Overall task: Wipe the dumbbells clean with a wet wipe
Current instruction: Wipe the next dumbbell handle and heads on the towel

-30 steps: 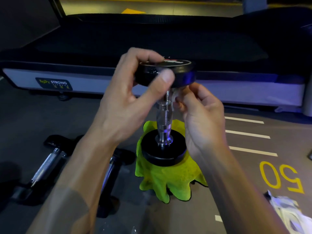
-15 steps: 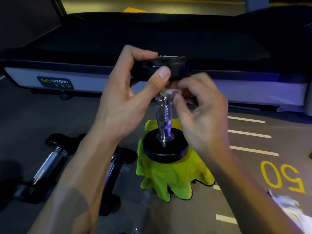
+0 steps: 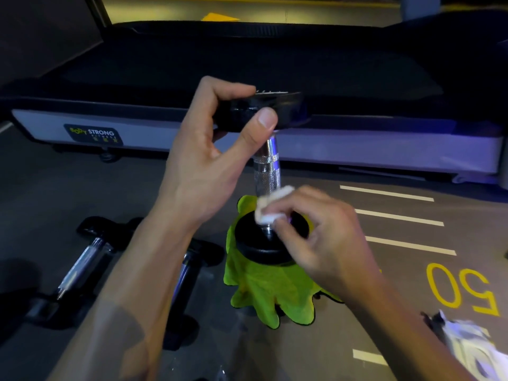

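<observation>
1. Gym floor [image 3: 82, 188], grey rubber w/ white stripes [image 3: 398, 217] and a yellow "50" [image 3: 461, 288] painted at right; a treadmill [image 3: 247, 64] runs across the whole back, its pale side rail w/ a "STRONG" label [image 3: 93, 133] closing off the far edge.
2. Dumbbell [image 3: 268, 171] stands upright, centre frame; bottom black head sits on a lime-green cloth [image 3: 264, 292] spread on the floor, cloth edges sticking out all round the head.
3. Left hand [image 3: 203, 166] grips the top head [image 3: 264, 111] from the left: thumb on the near rim, fingers curled over the far side.
4. Right hand [image 3: 330, 243] pinches a small white wet wipe [image 3: 268, 207] btwn thumb and fingers, pressed on the chrome handle low down, just above the bottom head. Upper handle is bare.
5. Two more dumbbells [image 3: 82, 259] lie flat on the floor at left, one partly hidden under the left forearm; close to the cloth's left edge, but can't tell if touching.
6. Crumpled white stuff [image 3: 472, 350] at bottom-right corner, blurred, can't tell what; well apart from the cloth.
7. Open floor lies right of the cloth, across the stripes, and btwn the cloth and the treadmill rail.
</observation>
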Demonstrator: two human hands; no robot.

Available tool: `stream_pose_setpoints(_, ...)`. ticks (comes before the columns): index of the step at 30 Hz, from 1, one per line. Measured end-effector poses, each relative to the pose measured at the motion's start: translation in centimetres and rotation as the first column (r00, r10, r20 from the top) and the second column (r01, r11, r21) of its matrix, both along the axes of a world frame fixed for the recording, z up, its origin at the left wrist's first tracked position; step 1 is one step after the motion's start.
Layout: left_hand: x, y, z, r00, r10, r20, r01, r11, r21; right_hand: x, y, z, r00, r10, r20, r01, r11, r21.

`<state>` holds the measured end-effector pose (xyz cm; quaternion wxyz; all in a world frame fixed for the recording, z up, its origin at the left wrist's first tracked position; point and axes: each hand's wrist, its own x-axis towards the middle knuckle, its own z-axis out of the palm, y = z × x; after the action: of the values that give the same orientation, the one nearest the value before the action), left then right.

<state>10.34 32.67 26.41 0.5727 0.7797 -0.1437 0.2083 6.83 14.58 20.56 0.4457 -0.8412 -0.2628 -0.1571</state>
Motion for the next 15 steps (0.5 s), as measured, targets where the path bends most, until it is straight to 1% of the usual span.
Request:
stream_pose_setpoints(2, -0.1, 0.1, -0.1, 1.000, 0.002, -0.002, -0.002, 1.000, -0.004, -0.4, -0.4, -0.7, 0.999, -0.012, -0.042, 0.008, 0.997, -0.078)
stream_pose_setpoints(3, -0.1, 0.1, -0.1, 1.000, 0.000, -0.004, 0.000, 1.000, -0.004, -0.3, -0.5, -0.7, 0.995, -0.037, -0.089, 0.029, 0.995, -0.093)
stream_pose_setpoints(6, -0.3, -0.1, -0.1, 1.000, -0.018, -0.012, 0.018, 1.000, -0.006, 0.7, -1.3, -1.0, 0.969, -0.173, -0.177, 0.147, 0.978, -0.147)
stream_pose_setpoints(7, -0.4, -0.1, -0.1, 1.000, -0.019, -0.010, 0.019, 1.000, -0.010, 1.0, -1.6, -1.1, 0.959, -0.188, -0.212, 0.159, 0.976, -0.150)
stream_pose_setpoints(9, -0.4, -0.1, -0.1, 1.000, -0.018, -0.001, 0.018, 1.000, -0.015, 1.3, -2.0, -1.0, 0.958, -0.146, -0.247, 0.115, 0.984, -0.133)
stream_pose_setpoints(11, -0.4, -0.1, -0.1, 1.000, -0.018, 0.002, 0.018, 1.000, -0.017, 1.5, -2.2, -0.2, 0.971, -0.112, -0.210, 0.099, 0.993, -0.072)
stream_pose_setpoints(13, -0.3, 0.0, -0.1, 1.000, -0.015, 0.001, 0.015, 1.000, -0.018, 1.9, -2.6, 0.9, 0.970, -0.151, -0.192, 0.163, 0.986, 0.046)
stream_pose_setpoints(15, -0.3, 0.0, 0.0, 1.000, -0.011, -0.001, 0.011, 1.000, -0.009, 2.5, -2.9, 1.9, 0.955, -0.218, -0.202, 0.238, 0.968, 0.083)
